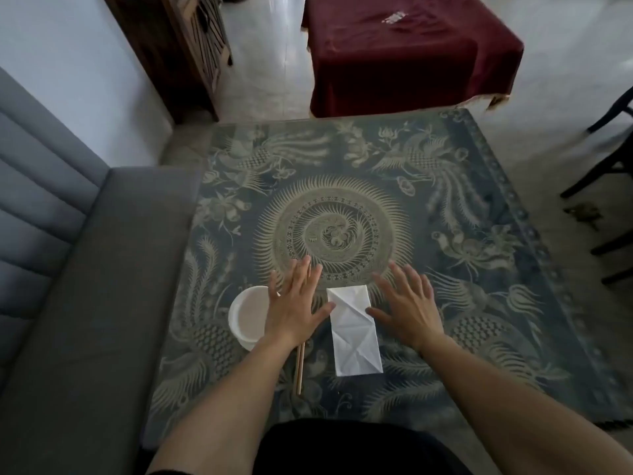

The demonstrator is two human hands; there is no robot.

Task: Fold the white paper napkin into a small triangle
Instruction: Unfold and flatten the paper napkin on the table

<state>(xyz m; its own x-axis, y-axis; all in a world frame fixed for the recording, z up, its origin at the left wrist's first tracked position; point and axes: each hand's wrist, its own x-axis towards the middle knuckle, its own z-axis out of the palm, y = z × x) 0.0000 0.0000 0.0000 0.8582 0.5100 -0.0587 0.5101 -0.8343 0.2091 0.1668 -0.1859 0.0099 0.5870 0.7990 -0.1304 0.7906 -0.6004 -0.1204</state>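
Observation:
The white paper napkin [354, 332] lies flat on the patterned table as a long rectangle, with diagonal crease lines across it. My left hand [294, 301] hovers just left of its upper part, fingers spread, thumb tip close to the napkin's left edge. My right hand [407, 301] hovers just right of it, fingers spread, thumb tip near the right edge. Neither hand holds anything.
A white bowl [245, 317] sits left of my left hand, partly hidden by it. Wooden chopsticks [299, 366] lie under my left wrist. The table [342, 207] has a dark blue phoenix-patterned top. A grey sofa [68, 286] runs along the left; dark chair legs [609, 180] stand at right.

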